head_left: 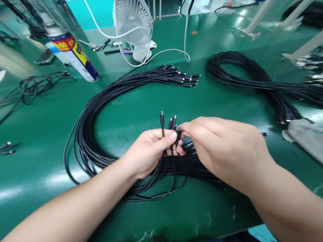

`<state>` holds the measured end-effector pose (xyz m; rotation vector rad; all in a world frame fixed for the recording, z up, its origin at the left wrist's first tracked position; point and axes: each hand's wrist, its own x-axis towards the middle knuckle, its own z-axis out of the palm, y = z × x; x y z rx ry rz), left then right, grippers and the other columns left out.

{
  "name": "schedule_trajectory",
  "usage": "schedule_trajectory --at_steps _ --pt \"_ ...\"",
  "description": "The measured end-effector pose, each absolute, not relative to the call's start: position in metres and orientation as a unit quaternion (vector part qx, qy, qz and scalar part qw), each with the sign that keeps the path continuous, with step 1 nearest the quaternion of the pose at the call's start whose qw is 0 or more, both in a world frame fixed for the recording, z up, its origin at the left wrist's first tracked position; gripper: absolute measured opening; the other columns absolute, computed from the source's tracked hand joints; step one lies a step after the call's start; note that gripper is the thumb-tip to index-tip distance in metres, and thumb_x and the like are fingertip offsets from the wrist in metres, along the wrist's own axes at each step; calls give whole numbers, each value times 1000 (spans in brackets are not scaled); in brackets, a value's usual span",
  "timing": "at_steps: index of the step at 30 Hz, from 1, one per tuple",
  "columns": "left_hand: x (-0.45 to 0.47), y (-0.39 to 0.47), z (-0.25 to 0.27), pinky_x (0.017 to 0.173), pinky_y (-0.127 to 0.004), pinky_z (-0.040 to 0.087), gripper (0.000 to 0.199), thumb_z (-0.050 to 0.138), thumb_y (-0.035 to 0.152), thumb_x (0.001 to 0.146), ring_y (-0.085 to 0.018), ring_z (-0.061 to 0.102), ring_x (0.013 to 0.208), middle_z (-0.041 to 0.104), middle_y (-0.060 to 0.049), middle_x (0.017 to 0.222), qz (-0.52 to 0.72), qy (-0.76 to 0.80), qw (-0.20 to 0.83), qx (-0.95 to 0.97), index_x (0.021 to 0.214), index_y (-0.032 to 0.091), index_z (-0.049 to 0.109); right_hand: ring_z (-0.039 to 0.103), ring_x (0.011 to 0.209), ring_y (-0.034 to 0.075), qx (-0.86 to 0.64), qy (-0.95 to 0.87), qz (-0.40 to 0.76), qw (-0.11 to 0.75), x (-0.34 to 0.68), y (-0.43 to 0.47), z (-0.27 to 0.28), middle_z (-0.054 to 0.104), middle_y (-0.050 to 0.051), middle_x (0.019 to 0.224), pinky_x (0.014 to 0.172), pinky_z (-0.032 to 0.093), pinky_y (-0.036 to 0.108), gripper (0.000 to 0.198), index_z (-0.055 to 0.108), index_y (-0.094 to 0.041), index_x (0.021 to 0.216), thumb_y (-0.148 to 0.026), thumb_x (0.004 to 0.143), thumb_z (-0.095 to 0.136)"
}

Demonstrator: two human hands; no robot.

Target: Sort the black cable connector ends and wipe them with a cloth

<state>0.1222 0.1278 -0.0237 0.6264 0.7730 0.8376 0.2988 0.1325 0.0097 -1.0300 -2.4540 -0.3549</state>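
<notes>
Several black cables with small metal-tipped plugs (pixel 162 119) are gripped between the thumb and fingers of my left hand (pixel 148 149). Their plugs point upward and sit at slightly different heights. My right hand (pixel 222 144) is closed in a pinch beside them, its fingertips at the tip of the nearest cable plug (pixel 178 131). Whether those fingertips hold anything small is hidden. Beneath both hands curves a large bundle of black cables (pixel 88 117), one end lying under my right hand and the other fanned out farther back.
A second black cable bundle (pixel 239 57) loops at the right, near a grey cloth-like piece (pixel 306 137). At the back stand a spray can (pixel 75 53) and a white fan (pixel 132 23) with its cord. Loose cables (pixel 32 87) lie left on the green table (pixel 37 134).
</notes>
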Motion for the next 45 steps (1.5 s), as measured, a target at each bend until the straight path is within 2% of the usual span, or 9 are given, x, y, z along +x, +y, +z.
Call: schedule_trajectory --at_steps 9,45 --pt "123 128 -24 65 -21 47 22 74 29 80 -10 61 63 67 -4 65 395 367 784 307 68 11 72 62 59 16 -368 -891 -122 237 298 132 10 74 8 82 49 38 31 23 71 -15 80 -12 90 50" --pt "121 129 -26 65 -23 44 23 78 33 76 -10 58 61 64 -3 62 388 395 772 313 70 11 72 67 64 16 -369 -896 -111 222 302 134 10 76 4 86 54 42 30 33 76 -14 97 -4 88 45"
